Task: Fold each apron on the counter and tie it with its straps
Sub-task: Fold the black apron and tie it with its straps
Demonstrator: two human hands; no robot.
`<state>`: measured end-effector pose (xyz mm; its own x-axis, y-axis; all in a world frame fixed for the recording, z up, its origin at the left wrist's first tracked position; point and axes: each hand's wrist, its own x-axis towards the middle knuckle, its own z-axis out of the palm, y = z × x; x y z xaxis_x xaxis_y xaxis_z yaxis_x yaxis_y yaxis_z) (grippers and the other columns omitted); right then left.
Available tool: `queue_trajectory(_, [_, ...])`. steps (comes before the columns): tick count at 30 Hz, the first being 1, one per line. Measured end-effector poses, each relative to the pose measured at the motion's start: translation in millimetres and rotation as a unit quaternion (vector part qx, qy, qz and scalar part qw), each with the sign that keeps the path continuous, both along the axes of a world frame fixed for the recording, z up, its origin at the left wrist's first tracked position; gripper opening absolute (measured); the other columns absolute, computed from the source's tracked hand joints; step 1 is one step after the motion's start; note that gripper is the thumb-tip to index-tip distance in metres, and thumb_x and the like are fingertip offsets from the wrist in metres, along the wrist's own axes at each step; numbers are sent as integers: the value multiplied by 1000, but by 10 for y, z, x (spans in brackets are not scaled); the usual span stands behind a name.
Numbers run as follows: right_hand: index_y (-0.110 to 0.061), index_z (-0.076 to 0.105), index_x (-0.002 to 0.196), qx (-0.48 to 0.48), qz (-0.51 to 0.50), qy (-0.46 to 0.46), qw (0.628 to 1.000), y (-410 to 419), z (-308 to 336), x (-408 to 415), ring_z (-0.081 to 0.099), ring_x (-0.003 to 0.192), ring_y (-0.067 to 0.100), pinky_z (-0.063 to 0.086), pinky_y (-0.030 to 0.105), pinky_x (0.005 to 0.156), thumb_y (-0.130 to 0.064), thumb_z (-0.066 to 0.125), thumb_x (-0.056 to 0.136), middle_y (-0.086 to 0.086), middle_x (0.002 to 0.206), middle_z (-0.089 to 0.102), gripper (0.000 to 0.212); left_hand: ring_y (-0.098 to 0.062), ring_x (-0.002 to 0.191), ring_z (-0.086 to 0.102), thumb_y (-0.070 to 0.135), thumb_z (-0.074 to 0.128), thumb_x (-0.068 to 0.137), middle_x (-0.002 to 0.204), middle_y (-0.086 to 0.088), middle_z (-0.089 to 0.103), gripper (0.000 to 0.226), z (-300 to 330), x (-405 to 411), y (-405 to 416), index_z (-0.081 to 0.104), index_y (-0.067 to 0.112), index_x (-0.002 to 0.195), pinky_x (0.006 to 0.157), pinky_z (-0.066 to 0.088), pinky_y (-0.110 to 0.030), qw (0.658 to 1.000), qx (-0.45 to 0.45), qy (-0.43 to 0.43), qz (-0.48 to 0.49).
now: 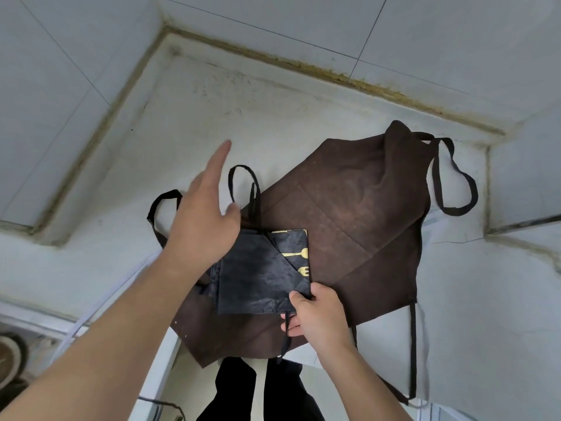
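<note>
right hand (318,317) pinches folded black apron (258,275) | left hand (203,214) flat above | brown apron (364,214) beneath

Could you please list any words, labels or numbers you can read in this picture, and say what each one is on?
No readable text anywhere.
Black folded apron: a gold print shows at its right edge, a fork shape and part of another mark, too cut off by the fold to read as a letter.
Brown apron: plain, no label visible.

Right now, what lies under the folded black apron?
The folded black apron rests on the spread brown apron, which lies on the counter. What the brown apron covers cannot be seen.
</note>
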<state>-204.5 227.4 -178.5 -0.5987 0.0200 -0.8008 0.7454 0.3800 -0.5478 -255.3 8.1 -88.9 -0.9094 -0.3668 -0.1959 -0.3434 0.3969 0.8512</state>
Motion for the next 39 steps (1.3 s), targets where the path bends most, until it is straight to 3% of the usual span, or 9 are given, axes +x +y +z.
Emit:
queue_trajectory(6, [-13, 65, 109, 8, 14, 2, 1000, 35, -15, 10, 77, 65, 31, 66, 45, 63, -20, 64, 102, 14, 85, 78, 10, 0, 117, 62, -16, 48, 89, 137, 9, 59, 75, -4, -12, 92, 53, 41, 138, 92, 51, -17, 987, 92, 117, 65])
queue_trajectory(9, [-14, 66, 104, 13, 11, 18, 1000, 7, 79, 19, 77, 64, 28, 65, 43, 59, -28, 68, 100, 13, 85, 77, 14, -3, 83, 64, 9, 63, 95, 97, 11, 69, 24, -217, 135, 256, 67, 32, 103, 75, 49, -13, 995, -18, -43, -91])
queue_trajectory(12, [-8, 62, 92, 16, 5, 61, 998, -22, 177, 19, 70, 53, 25, 64, 46, 57, -26, 71, 98, 18, 76, 73, 21, -3, 82, 64, 24, 70, 95, 100, 14, 64, 24, -605, 426, 382, 64, 37, 114, 83, 52, -21, 949, -62, -197, -237])
queue_trajectory(16, [-20, 49, 76, 116, 92, 220, 964, -42, 229, 73, 59, 63, 14, 54, 37, 62, -26, 66, 97, -2, 73, 62, 27, -17, 90, 68, 17, 63, 102, 99, 2, 73, 20, -846, 546, 357, 71, 32, 112, 85, 55, -28, 974, 147, -167, -52])
queue_trajectory(23, [-29, 53, 108, 191, 343, 446, 804, -403, 346, 290, 56, 104, 11, 54, 23, 74, -29, 64, 89, -10, 122, 50, 22, -28, 107, 68, 52, 64, 99, 114, -22, 72, 52, -778, 546, 246, 71, 6, 121, 102, 51, -44, 892, 418, -168, 45])
queue_trajectory(26, [-28, 50, 124, 197, 395, 421, 792, -530, 266, 377, 52, 116, 15, 55, 28, 93, -30, 79, 81, -4, 132, 47, 53, -30, 102, 72, 15, 58, 106, 108, -18, 77, 17, -786, 588, 259, 74, 12, 111, 98, 54, -46, 915, 364, -154, 83])
queue_trajectory(29, [-24, 44, 134, 244, 375, 349, 824, -590, 165, 410, 54, 109, 18, 59, 28, 86, -22, 93, 61, 1, 128, 45, 88, -22, 105, 75, 6, 50, 108, 108, -3, 80, 31, -792, 571, 275, 75, 22, 117, 100, 56, -43, 922, 339, -151, 106])
queue_trajectory(36, [-23, 61, 117, 233, 393, 451, 767, -544, 58, 453, 54, 93, 20, 55, 30, 75, -3, 86, 55, -1, 105, 51, 69, -23, 115, 56, 21, 61, 102, 118, 1, 60, 26, -907, 553, 137, 67, 16, 127, 104, 47, -45, 982, -137, -123, -46])
queue_trajectory(39, [-25, 65, 113, 224, 416, 432, 768, -540, 44, 451, 54, 96, 20, 56, 30, 77, -7, 88, 54, -2, 106, 52, 66, -24, 113, 52, 18, 65, 100, 119, -4, 52, 29, -960, 614, 92, 64, 8, 128, 103, 44, -33, 983, -137, -121, -34])
